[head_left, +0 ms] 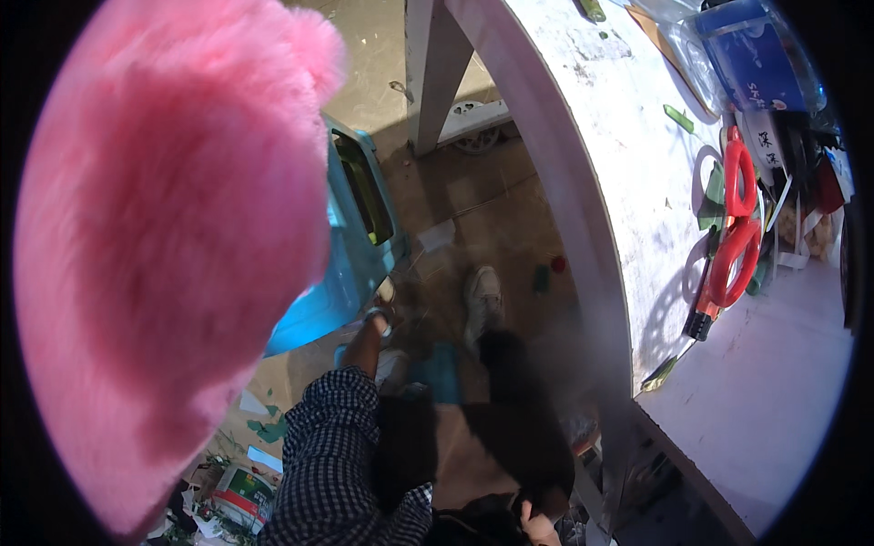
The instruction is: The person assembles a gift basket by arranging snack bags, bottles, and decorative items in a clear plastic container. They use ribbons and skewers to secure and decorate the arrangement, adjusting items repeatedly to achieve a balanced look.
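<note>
Left hand (381, 318) low beside blue bin (350, 264), grip unclear; pink fluffy thing (173, 246) left of bin; right hand unseen; red scissors (736, 227) on desk (637, 182).

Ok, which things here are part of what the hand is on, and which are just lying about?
In hand: left hand, reaching floorward beside the blue plastic bin.
Lying about: red scissors, screwdriver, blue-lidded container on the white table; pink fluffy thing.
</note>
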Motion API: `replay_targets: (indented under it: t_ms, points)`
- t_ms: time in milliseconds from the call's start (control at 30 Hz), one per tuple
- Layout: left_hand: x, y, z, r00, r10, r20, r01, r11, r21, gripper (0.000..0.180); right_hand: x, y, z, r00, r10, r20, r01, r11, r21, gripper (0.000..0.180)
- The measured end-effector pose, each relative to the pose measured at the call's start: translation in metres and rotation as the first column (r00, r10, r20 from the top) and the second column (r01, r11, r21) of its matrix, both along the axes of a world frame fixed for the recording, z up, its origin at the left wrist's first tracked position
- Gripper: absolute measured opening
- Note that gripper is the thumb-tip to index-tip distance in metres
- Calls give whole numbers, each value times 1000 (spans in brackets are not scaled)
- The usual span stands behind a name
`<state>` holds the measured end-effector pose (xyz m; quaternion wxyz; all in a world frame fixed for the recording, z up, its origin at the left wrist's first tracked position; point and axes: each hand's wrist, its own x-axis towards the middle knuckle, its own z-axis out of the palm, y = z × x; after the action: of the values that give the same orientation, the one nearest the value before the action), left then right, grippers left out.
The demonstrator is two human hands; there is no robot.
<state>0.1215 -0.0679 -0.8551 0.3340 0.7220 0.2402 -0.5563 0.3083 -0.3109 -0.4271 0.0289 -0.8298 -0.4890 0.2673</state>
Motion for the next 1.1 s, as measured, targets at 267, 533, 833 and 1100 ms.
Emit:
replay_targets:
  t_ms: [267, 533, 833, 1100]
  points:
    - [-18, 2, 145, 434, 432, 790, -825, 544, 155, 36, 0, 2, 42, 1000, -2, -2, 2, 1000, 3, 11]
    - [-6, 2, 408, -350, 765, 541, -810, 43, -585, 23, -15, -19, 78, 998, -28, 60, 14, 974, 227, 11]
    - [-86, -81, 594, -421, 872, 252, -595, -56, -802, 27, -66, 96, 255, 993, 94, -75, -3, 643, 766, 7]
    - [-199, -118, 640, -498, 786, 366, -662, -72, -746, 28, -90, 307, 470, 898, 434, -71, -62, 285, 957, 11]
